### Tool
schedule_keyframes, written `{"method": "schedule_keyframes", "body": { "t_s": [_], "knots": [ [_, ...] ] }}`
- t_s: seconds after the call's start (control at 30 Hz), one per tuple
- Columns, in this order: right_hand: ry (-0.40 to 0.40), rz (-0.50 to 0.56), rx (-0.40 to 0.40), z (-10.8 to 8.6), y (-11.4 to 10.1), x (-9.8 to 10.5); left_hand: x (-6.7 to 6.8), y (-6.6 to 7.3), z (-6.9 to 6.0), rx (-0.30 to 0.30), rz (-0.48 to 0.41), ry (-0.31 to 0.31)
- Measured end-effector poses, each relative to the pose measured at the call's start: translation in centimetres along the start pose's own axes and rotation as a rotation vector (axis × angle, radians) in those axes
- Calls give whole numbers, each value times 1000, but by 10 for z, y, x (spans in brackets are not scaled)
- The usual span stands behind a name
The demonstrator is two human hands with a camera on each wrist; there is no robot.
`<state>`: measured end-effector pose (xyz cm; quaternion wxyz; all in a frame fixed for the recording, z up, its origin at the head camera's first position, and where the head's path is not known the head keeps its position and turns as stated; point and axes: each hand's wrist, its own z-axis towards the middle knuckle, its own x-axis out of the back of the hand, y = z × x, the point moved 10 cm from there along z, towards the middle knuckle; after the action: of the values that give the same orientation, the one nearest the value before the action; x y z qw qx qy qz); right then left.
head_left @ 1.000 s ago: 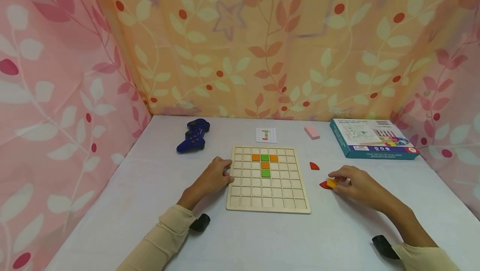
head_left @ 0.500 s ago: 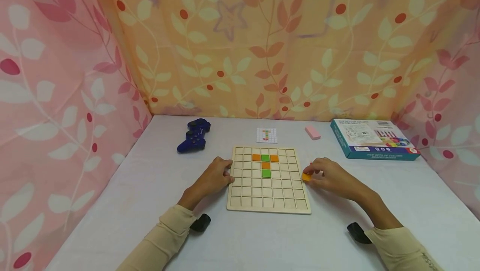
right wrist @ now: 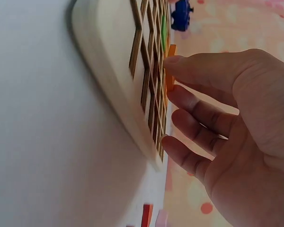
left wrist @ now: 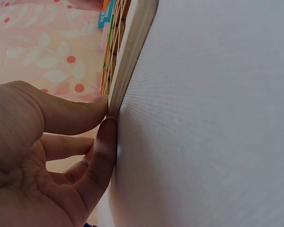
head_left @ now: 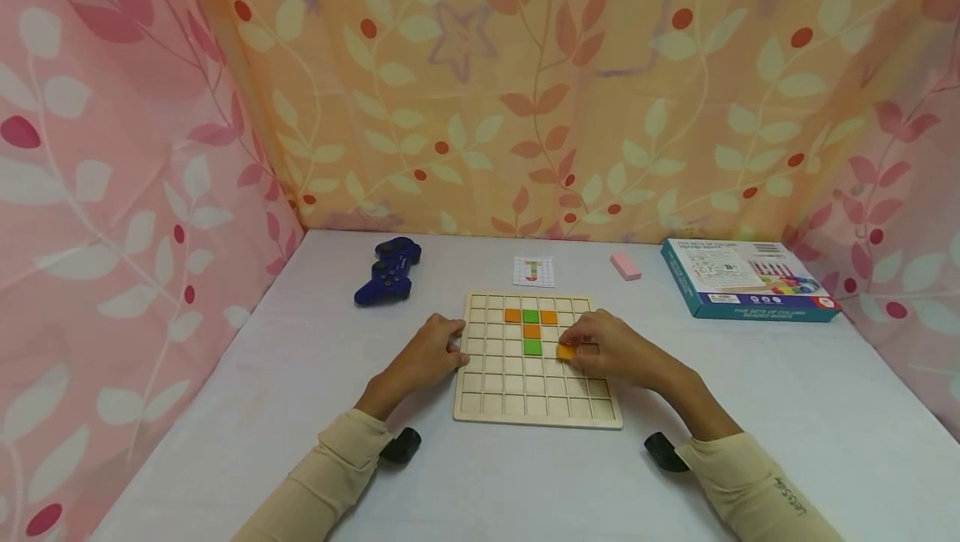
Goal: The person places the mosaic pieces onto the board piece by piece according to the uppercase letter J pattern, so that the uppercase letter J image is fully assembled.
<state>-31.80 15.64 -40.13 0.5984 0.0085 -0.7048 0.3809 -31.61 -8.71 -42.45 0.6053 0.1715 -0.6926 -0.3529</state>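
White table (head_left: 262,409); left of frame centre, left hand (head_left: 427,352) pinches board (head_left: 491,405) edge; right of centre, right hand (head_left: 617,349) pinches orange tile (head_left: 566,352), gap tile-thin.

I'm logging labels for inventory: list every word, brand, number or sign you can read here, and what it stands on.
"FIVE SETS OF COLUMN": near side of the box.
"BEADED BOXES": line below it, small; last word uncertain.
Box top: other print and a barcode, too small.
Right sleeve: dark lettering, illegible.
Controller: markings too small.
Board: no text visible.
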Motion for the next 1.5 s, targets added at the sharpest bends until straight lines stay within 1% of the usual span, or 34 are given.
{"method": "schedule_keyframes", "body": {
  "t_s": [0.17,0.27,0.43,0.5,0.7,0.87,1.07,1.2,1.43,1.5],
  "knots": [
    [-19,13,44,10,-17,-10,-1,-1,0,6,-8,2],
    [-29,9,56,15,-25,-15,0,-1,0,8,-13,3],
    [-39,-43,120,18,-38,-23,1,-1,0,9,-8,0],
    [-40,-54,133,18,-41,-25,1,0,1,8,-7,-2],
    [-48,-32,134,16,-43,-26,1,0,1,2,-5,-1],
    [-46,-40,128,15,-43,-27,1,0,1,2,-4,-4],
    [-26,-40,128,14,-43,-27,1,-1,1,11,-11,-3],
    [-14,-34,133,14,-44,-26,1,-1,1,5,-12,-3],
    [-15,-32,115,14,-42,-25,2,-1,0,9,-22,-6],
    [-7,-27,93,14,-37,-23,2,0,0,6,-26,-7]
  ]
}}
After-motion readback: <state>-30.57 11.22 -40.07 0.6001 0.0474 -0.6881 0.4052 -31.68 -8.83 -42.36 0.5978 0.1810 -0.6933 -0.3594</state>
